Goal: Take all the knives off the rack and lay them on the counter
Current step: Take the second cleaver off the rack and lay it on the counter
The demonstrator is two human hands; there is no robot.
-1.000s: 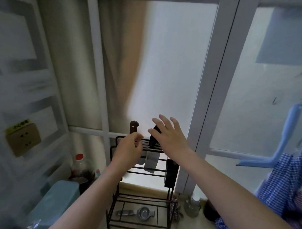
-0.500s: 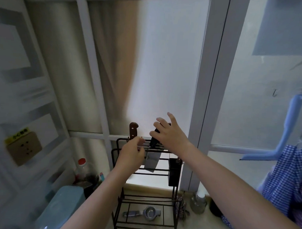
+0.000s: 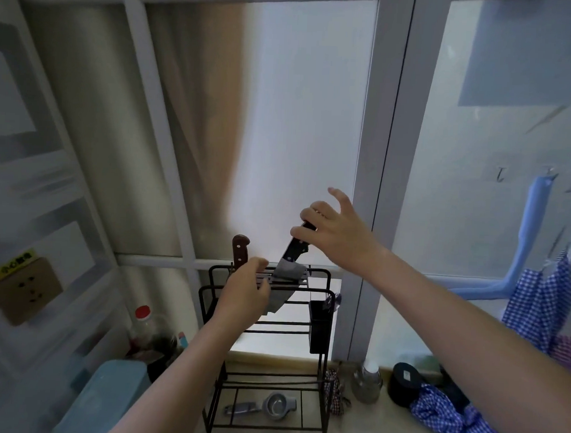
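Black-handled cleaver (image 3: 290, 268) is pinched at the handle by right hand (image 3: 337, 232), blade half out of rack (image 3: 268, 313), tilted. Left hand (image 3: 246, 294), fingers curled, steadies the rail. A straight lift is advised; 1 brown-handled knife (image 3: 240, 252) remains slotted.

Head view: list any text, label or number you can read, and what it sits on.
Nothing is legible.
Yellow sticker above the wall socket: dark characters, too blurred to read.
Label on the black round container: pale patch, too small to read.
Red-capped bottle: no readable label.
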